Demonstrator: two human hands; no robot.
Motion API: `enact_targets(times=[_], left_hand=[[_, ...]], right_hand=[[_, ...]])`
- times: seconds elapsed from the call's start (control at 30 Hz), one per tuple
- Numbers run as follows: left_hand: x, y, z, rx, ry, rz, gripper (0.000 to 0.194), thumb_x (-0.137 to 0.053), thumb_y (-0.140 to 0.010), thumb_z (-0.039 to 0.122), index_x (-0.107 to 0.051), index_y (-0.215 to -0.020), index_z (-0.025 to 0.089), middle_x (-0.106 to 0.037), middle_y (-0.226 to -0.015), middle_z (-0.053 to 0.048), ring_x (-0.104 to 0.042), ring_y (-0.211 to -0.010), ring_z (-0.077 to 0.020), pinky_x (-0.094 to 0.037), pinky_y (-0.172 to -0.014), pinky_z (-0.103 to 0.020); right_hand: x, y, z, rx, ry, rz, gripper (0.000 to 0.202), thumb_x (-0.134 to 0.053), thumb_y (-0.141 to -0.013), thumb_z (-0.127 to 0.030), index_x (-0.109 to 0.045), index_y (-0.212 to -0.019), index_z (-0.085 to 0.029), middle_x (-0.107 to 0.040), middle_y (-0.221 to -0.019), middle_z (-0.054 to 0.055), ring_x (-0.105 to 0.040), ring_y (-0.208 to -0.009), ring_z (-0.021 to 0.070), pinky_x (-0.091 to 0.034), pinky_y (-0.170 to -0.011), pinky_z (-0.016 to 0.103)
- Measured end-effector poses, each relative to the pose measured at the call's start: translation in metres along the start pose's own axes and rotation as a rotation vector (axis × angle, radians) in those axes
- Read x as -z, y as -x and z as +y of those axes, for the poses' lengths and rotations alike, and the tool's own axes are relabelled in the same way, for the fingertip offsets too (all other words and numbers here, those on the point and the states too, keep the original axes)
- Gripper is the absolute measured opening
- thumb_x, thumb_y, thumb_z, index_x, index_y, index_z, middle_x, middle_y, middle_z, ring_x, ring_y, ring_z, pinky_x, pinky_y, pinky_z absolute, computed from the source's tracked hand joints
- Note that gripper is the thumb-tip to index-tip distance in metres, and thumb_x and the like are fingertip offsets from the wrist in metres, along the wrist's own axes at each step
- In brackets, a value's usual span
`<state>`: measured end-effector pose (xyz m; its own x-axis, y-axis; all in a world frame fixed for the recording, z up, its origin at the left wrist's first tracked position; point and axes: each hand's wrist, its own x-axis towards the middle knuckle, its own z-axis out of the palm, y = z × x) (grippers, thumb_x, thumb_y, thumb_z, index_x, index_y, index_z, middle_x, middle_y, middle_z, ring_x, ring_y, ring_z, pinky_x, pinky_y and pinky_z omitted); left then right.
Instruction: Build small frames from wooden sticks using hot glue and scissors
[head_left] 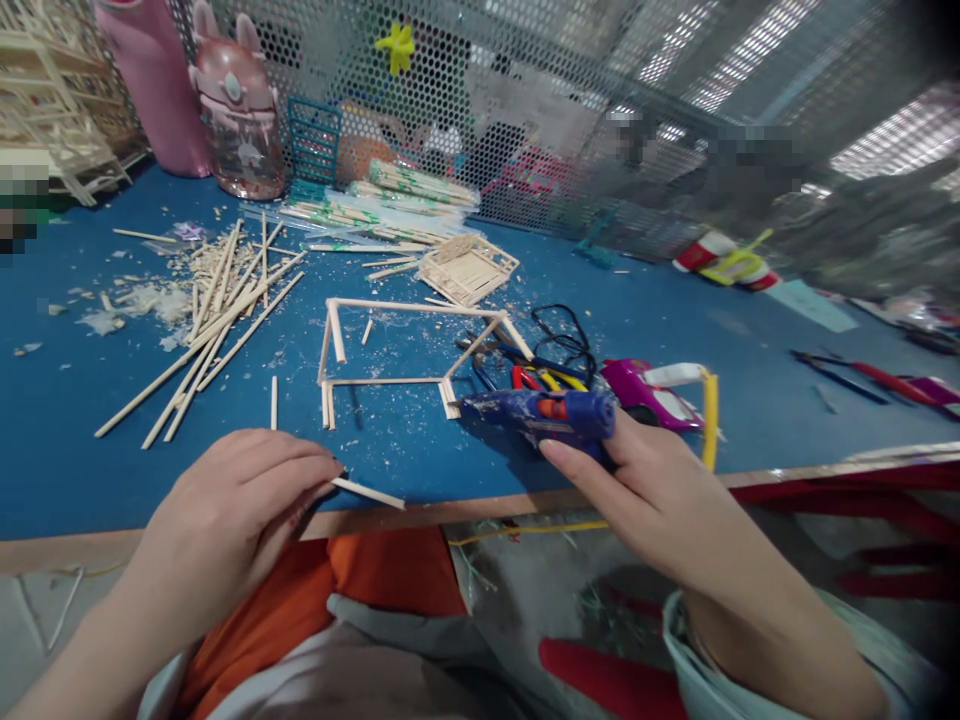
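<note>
In my right hand [637, 480] is a blue glue gun [547, 410], its nozzle pointing left at a front corner of a small frame [386, 381] built from thin wooden sticks. The frame stands on short legs on the blue table. My left hand [255, 490] rests at the table's front edge, fingers closed on a short wooden stick [369, 493] that juts out to the right. Just beyond that hand lies another short stick [274, 403]. Behind the frame sits a small tray-like piece made of sticks [469, 272].
Loose long sticks [225, 330] and shavings cover the left side. Bagged sticks [420, 190], a pink bottle [154, 90] and a clear-bodied cup [244, 130] stand at the back. Pliers [525, 376] and a purple glue gun [637, 390] lie right of the frame.
</note>
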<state>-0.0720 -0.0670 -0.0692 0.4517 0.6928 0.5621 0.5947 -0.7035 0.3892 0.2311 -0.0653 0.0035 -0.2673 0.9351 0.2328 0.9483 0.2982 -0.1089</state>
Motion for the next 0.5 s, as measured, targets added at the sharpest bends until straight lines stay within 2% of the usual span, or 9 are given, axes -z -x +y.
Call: enact_targets(times=[0.1, 0.27, 0.37, 0.5], left_hand=[[0.0, -0.001, 0.0, -0.008, 0.005, 0.008, 0.02, -0.048, -0.085, 0.014, -0.064, -0.096, 0.021, -0.07, -0.091, -0.004, -0.064, -0.083, -0.016, -0.05, -0.074, -0.029], [0.001, 0.0, -0.001, -0.024, 0.011, -0.016, 0.02, -0.049, -0.085, 0.013, -0.063, -0.098, 0.02, -0.07, -0.093, -0.005, -0.062, -0.085, -0.0159, -0.048, -0.075, -0.029], [0.0, 0.001, -0.001, -0.015, 0.0, -0.031, 0.02, -0.05, -0.085, 0.013, -0.062, -0.099, 0.02, -0.069, -0.094, -0.005, -0.062, -0.085, -0.0161, -0.047, -0.076, -0.029], [-0.001, -0.002, 0.003, 0.002, -0.019, -0.061, 0.02, -0.049, -0.086, 0.014, -0.064, -0.098, 0.02, -0.069, -0.093, -0.005, -0.062, -0.085, -0.0159, -0.047, -0.077, -0.029]], right_hand=[[0.002, 0.003, 0.001, -0.01, -0.042, 0.027, 0.031, -0.04, -0.089, -0.045, -0.049, -0.071, -0.021, -0.061, -0.061, 0.003, -0.056, -0.052, 0.0187, -0.041, -0.047, 0.029], [-0.001, 0.007, 0.005, -0.004, -0.137, 0.083, 0.026, -0.045, -0.088, -0.038, -0.059, -0.098, -0.019, -0.07, -0.089, 0.007, -0.066, -0.076, 0.0213, -0.051, -0.064, 0.031], [-0.006, 0.004, 0.002, -0.045, -0.204, 0.095, 0.026, -0.048, -0.087, -0.038, -0.062, -0.096, -0.018, -0.071, -0.089, 0.008, -0.067, -0.079, 0.0223, -0.053, -0.065, 0.032], [-0.014, -0.004, -0.013, -0.078, -0.327, 0.161, 0.027, -0.049, -0.085, -0.04, -0.066, -0.093, -0.021, -0.072, -0.087, 0.006, -0.067, -0.082, 0.0247, -0.055, -0.071, 0.037]])
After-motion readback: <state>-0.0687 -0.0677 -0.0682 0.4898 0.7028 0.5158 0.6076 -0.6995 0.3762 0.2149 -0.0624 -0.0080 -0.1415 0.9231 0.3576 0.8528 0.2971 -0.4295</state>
